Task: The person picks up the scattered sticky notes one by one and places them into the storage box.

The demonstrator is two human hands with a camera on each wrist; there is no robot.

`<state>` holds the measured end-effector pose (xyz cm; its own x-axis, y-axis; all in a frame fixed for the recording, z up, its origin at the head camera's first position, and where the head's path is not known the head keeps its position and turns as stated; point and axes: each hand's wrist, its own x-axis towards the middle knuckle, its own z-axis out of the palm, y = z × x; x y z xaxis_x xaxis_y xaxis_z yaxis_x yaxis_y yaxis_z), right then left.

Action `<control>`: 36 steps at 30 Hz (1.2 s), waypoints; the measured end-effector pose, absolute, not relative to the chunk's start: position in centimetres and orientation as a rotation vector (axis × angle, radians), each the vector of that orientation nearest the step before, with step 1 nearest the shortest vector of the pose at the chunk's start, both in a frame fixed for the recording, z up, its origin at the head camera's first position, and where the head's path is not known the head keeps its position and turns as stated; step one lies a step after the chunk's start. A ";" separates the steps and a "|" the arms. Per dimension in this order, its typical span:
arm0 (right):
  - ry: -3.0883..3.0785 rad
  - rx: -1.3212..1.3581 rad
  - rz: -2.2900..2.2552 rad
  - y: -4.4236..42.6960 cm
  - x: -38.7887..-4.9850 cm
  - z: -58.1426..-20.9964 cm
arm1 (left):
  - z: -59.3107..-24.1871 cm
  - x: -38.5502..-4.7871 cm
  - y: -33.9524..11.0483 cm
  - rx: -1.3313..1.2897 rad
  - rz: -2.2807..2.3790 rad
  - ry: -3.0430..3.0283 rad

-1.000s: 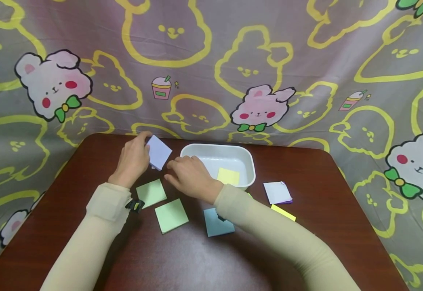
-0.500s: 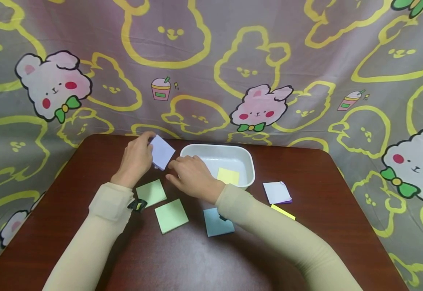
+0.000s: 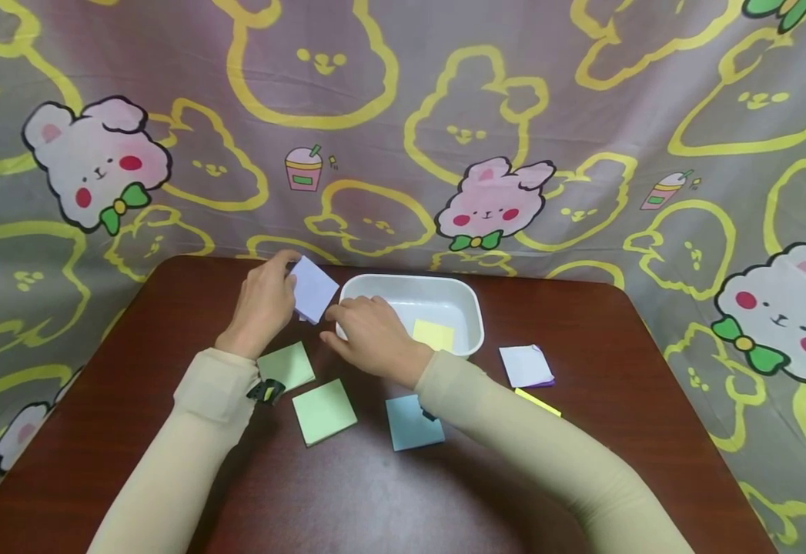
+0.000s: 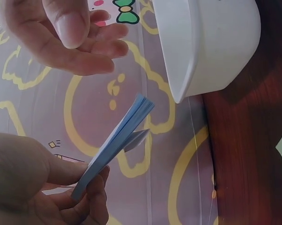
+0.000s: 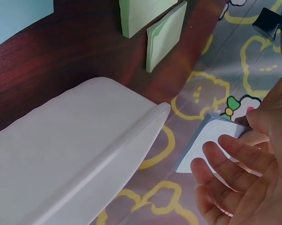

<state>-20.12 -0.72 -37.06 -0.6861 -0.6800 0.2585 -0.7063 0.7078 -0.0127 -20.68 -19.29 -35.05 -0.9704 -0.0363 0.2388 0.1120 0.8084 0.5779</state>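
Note:
My left hand pinches a lavender-blue sticky note pad above the table's back left. Seen edge-on in the left wrist view, the pad has one loose sheet sticking out from its side. Close to the pad's right is my right hand, holding nothing, its fingers loosely bent. In the left wrist view a gap shows between those fingers and the pad. The right wrist view has the fingers in front of the pad's pale face. A white plastic tub stands beside the right hand, with a yellow sticky note pad inside.
Two light green pads lie in front of my left hand. A teal pad is partly under my right forearm. Right of the tub lie a white-topped pad with a purple edge and a yellow pad. Patterned cloth hangs behind.
My left hand and the lavender-blue pad have shifted slightly right. The right hand has also drifted a little right, its fingers still loosely bent.

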 end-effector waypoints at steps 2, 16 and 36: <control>-2.683 1.098 0.161 -0.6 -20.2 -37.0 | -35.1 -20.7 -19.2 -0.060 -0.907 -2.753; -2.680 1.074 0.180 0.6 -20.6 -37.0 | -35.3 -20.9 -18.3 -0.071 -0.920 -2.744; -2.699 1.064 0.166 1.3 -20.8 -36.9 | -35.2 -21.2 -17.3 -0.095 -0.942 -2.722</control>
<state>-20.83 1.31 -36.94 -0.7080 -0.6575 0.2578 -0.6842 0.7291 -0.0195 -21.20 -17.26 -35.16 -0.9643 -0.0225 0.2639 0.1454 0.7878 0.5985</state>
